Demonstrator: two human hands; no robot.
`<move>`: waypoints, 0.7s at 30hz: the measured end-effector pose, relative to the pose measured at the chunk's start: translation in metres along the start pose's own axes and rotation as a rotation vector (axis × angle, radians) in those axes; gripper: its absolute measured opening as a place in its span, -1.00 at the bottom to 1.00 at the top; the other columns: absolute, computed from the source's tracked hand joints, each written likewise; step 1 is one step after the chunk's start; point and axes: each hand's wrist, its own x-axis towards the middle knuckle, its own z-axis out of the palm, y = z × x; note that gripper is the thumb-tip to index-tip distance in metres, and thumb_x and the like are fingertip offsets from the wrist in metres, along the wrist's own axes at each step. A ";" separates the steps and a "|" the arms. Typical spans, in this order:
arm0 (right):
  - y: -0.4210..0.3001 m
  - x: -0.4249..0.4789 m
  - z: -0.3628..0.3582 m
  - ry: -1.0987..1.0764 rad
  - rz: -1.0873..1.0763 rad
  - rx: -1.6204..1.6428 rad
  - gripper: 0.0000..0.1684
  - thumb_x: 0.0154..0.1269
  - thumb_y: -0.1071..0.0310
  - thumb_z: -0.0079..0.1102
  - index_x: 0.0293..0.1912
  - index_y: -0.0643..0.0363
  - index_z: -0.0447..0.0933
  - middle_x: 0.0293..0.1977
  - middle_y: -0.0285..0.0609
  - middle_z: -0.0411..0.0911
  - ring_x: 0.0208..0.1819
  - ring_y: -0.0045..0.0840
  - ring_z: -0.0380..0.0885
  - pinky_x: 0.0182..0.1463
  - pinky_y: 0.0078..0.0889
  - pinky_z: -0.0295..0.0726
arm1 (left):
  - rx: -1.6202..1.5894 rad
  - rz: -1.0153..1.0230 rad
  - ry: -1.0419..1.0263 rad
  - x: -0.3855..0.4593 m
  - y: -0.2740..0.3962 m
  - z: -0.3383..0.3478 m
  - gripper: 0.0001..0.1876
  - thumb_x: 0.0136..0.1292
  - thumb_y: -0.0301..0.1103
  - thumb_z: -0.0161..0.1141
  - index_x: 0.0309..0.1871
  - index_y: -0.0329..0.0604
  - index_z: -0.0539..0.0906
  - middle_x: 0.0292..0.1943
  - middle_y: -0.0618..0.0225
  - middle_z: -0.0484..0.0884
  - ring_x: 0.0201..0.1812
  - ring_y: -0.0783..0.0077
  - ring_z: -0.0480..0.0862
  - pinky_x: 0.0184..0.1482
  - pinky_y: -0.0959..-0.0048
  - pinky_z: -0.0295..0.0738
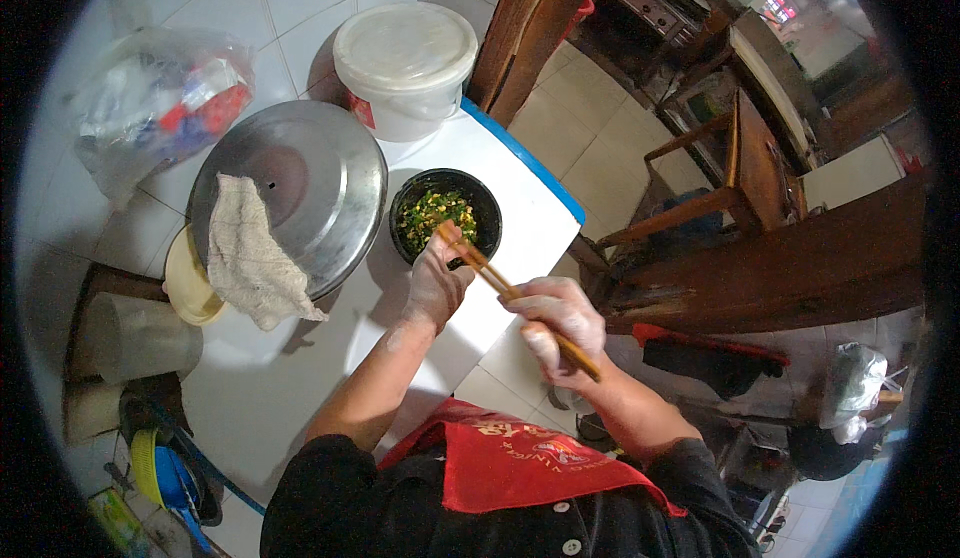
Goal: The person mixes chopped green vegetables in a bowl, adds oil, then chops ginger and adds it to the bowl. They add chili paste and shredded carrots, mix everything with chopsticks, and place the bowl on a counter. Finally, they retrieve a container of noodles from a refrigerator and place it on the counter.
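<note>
A dark round bowl (493, 217) stands on the white tabletop, holding a chopped green and yellow mixture (439, 209). My left hand (439, 277) is over the bowl's near side, its fingers by the chopstick tips. Whether something thin lies in those fingers, or whether they touch the rim, I cannot tell. A pair of wooden chopsticks (491, 277) slants from my right hand (559, 322) towards the bowl, gripped partway along. White powder coats both hands.
Left of the bowl, a large metal lid (337, 183) carries a beige cloth (251, 258). Behind stands a lidded white bucket (409, 108). The white table (525, 183) has a blue edge (517, 157) at the right. Beyond are a wooden post (517, 40) and a wooden chair (739, 168).
</note>
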 end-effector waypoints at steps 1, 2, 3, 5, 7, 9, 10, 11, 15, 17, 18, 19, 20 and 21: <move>0.006 -0.001 0.006 -0.059 -0.032 -0.022 -0.74 0.29 0.37 0.28 -0.05 0.24 0.54 -0.22 -0.05 0.57 -0.21 -0.34 0.59 -0.18 -0.35 0.62 | -0.128 -0.025 -0.002 -0.004 0.016 0.005 -0.34 0.22 -0.64 0.11 0.42 -0.29 0.21 0.33 0.10 0.32 0.25 0.18 0.45 0.15 0.29 0.52; 0.016 -0.003 0.014 -0.114 -0.009 -0.037 -0.72 0.27 0.37 0.31 -0.04 0.22 0.55 -0.18 -0.04 0.55 -0.22 -0.32 0.58 -0.23 -0.34 0.61 | -0.175 -0.147 -0.010 -0.014 0.034 0.010 -0.30 0.18 -0.70 0.04 0.44 -0.29 0.18 0.37 0.09 0.26 0.28 0.18 0.41 0.13 0.30 0.54; 0.030 -0.014 0.018 -0.195 0.171 -0.066 -0.75 0.28 0.40 0.30 -0.05 0.20 0.56 -0.15 -0.05 0.53 -0.23 -0.30 0.58 -0.22 -0.33 0.60 | -0.253 -0.151 -0.050 -0.017 0.037 0.008 -0.26 0.10 -0.74 -0.01 0.44 -0.30 0.17 0.37 0.10 0.24 0.28 0.17 0.41 0.12 0.29 0.56; 0.057 -0.022 0.024 0.015 0.227 -0.092 -0.76 0.30 0.38 0.28 -0.06 0.20 0.56 -0.15 -0.04 0.53 -0.23 -0.30 0.59 -0.21 -0.34 0.61 | -0.404 -0.165 -0.140 -0.020 0.041 0.000 -0.17 -0.06 -0.83 -0.11 0.43 -0.34 0.14 0.37 0.10 0.22 0.28 0.16 0.41 0.12 0.25 0.60; 0.051 -0.020 0.019 0.063 0.185 -0.100 -0.77 0.32 0.36 0.25 -0.07 0.24 0.56 -0.15 0.01 0.54 -0.17 -0.29 0.61 -0.15 -0.35 0.62 | -0.420 -0.202 -0.100 -0.021 0.045 -0.008 -0.15 -0.10 -0.83 -0.14 0.43 -0.35 0.12 0.34 0.09 0.25 0.28 0.14 0.42 0.10 0.25 0.62; 0.033 -0.012 0.017 0.053 0.130 -0.007 -0.77 0.30 0.38 0.26 -0.08 0.24 0.56 -0.14 0.03 0.55 -0.14 -0.28 0.61 -0.10 -0.34 0.62 | -0.435 -0.232 -0.082 -0.021 0.043 -0.015 -0.13 -0.12 -0.82 -0.15 0.44 -0.36 0.09 0.33 0.07 0.27 0.27 0.12 0.43 0.08 0.25 0.64; 0.033 -0.015 0.023 0.026 0.109 0.103 -0.76 0.28 0.40 0.28 -0.08 0.24 0.56 -0.13 0.04 0.55 -0.12 -0.27 0.61 -0.07 -0.35 0.62 | -0.441 -0.240 -0.085 -0.020 0.041 -0.019 -0.12 -0.12 -0.82 -0.15 0.45 -0.37 0.07 0.33 0.05 0.28 0.27 0.12 0.44 0.07 0.26 0.65; 0.025 -0.013 0.024 -0.056 0.113 0.086 -0.78 0.28 0.43 0.28 -0.08 0.25 0.56 -0.15 0.03 0.56 -0.10 -0.28 0.61 -0.04 -0.37 0.60 | -0.446 -0.247 -0.087 -0.020 0.039 -0.022 -0.11 -0.12 -0.81 -0.15 0.46 -0.37 0.05 0.32 0.03 0.29 0.27 0.11 0.45 0.05 0.26 0.66; 0.069 -0.030 0.029 0.070 0.416 0.118 -0.86 0.47 0.41 0.05 -0.12 0.28 0.53 -0.18 -0.09 0.58 -0.16 -0.50 0.60 -0.02 -0.41 0.60 | -0.208 -0.234 -0.053 -0.039 0.049 -0.022 -0.40 0.15 -0.66 0.07 0.32 -0.43 0.27 0.17 -0.02 0.47 0.09 0.17 0.60 -0.07 0.35 0.69; 0.077 -0.023 0.015 0.074 0.462 0.160 -0.82 0.49 0.35 0.05 -0.10 0.28 0.49 -0.21 -0.13 0.59 -0.17 -0.54 0.59 -0.05 -0.45 0.61 | 0.042 0.001 0.169 -0.042 0.019 -0.035 -0.50 0.24 -0.37 0.28 0.20 -0.37 0.42 0.02 0.04 0.56 -0.10 0.26 0.68 -0.29 0.44 0.69; 0.081 -0.019 0.012 0.090 0.509 0.099 -0.79 0.45 0.31 0.13 -0.11 0.28 0.54 -0.25 -0.13 0.60 -0.23 -0.53 0.60 -0.11 -0.46 0.60 | 0.152 0.049 0.270 -0.041 0.007 -0.043 -0.51 0.25 -0.34 0.28 0.18 -0.36 0.43 -0.03 0.08 0.57 -0.14 0.31 0.68 -0.34 0.48 0.67; 0.084 -0.011 0.009 0.103 0.545 0.037 -0.76 0.40 0.26 0.21 -0.13 0.27 0.58 -0.28 -0.13 0.61 -0.28 -0.51 0.60 -0.17 -0.46 0.60 | 0.257 0.109 0.373 -0.037 -0.002 -0.048 -0.52 0.25 -0.31 0.29 0.16 -0.36 0.44 -0.08 0.12 0.58 -0.17 0.37 0.67 -0.39 0.53 0.66; 0.092 -0.008 0.012 0.099 0.578 0.016 -0.69 0.42 0.19 0.18 -0.12 0.29 0.58 -0.31 -0.15 0.62 -0.29 -0.54 0.59 -0.17 -0.45 0.59 | 0.238 0.176 0.471 -0.031 -0.012 -0.050 -0.66 0.29 -0.30 0.27 -0.02 -0.34 0.48 -0.32 0.28 0.59 -0.36 0.47 0.66 -0.53 0.54 0.61; 0.097 -0.008 0.019 0.123 0.672 0.088 -0.68 0.43 0.19 0.17 -0.12 0.30 0.58 -0.32 -0.16 0.63 -0.29 -0.55 0.59 -0.17 -0.44 0.59 | 0.144 0.068 0.424 -0.027 -0.011 -0.051 -0.68 0.29 -0.30 0.27 -0.05 -0.32 0.48 -0.35 0.30 0.58 -0.40 0.47 0.65 -0.54 0.54 0.61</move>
